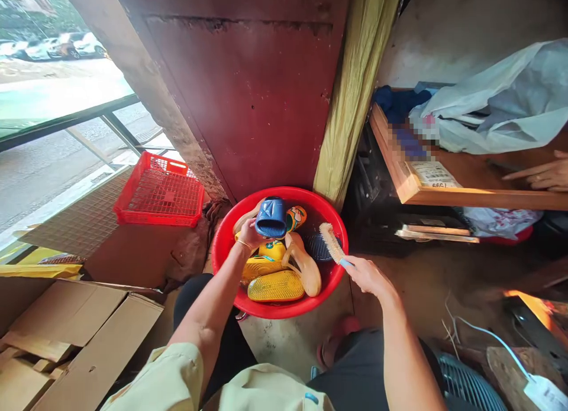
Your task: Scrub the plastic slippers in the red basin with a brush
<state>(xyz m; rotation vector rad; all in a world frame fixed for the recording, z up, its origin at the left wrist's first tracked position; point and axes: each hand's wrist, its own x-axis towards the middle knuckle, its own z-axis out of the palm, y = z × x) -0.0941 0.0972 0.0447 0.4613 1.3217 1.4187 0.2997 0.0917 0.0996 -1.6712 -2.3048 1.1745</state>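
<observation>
A round red basin stands on the floor in front of me, with several sandals inside. My left hand holds a blue slipper over the basin, its opening facing me. My right hand is closed around the light blue handle of a brush, whose pale bristles are over the basin's right side, apart from the slipper. Below lie a yellow sandal, a beige sandal and a dark slipper. A yellow-and-green patterned slipper rests behind them.
A red plastic crate is at the left, above cardboard boxes. A maroon door rises behind the basin. To the right, another person's hand is over a wooden table. A white power strip lies at lower right.
</observation>
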